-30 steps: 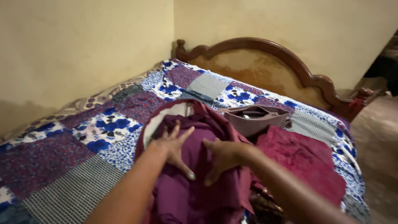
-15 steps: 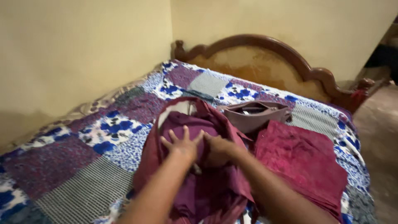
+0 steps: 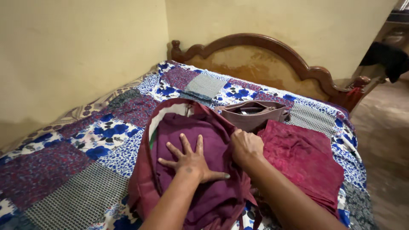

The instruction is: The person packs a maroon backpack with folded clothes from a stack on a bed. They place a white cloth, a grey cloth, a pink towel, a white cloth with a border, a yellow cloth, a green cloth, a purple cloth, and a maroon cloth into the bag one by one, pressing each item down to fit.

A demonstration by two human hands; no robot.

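Right now both hands are down on a purple garment [image 3: 191, 140] that sits inside an open maroon bag [image 3: 142, 170] lying on a bed, near the middle of the view. Flat on the cloth, the left hand [image 3: 191, 159] has its fingers spread wide and its palm pressed down, holding nothing. Just to its right, the right hand [image 3: 246, 147] is curled over the right edge of the garment where it meets the bag's rim; its fingers are bent under and partly hidden, so it looks closed on the fabric edge, though the grip itself cannot be made out. A strip of pale lining [image 3: 164, 117] with a thin green edge shows at the far left inside the bag.

Right of the bag and touching it lies a folded dark red cloth [image 3: 304, 159] with a faint woven pattern. Just beyond the bag, on the far side, a brown handbag [image 3: 253, 116] sits open with its mouth upward. Everything rests on a patchwork quilt [image 3: 85, 136] of blue floral, purple and grey checked squares. A curved wooden headboard [image 3: 272, 55] stands at the far end against a yellow wall [image 3: 76, 51]. At the far right, something dark hangs [image 3: 385, 59] above a bare floor [image 3: 383, 140]
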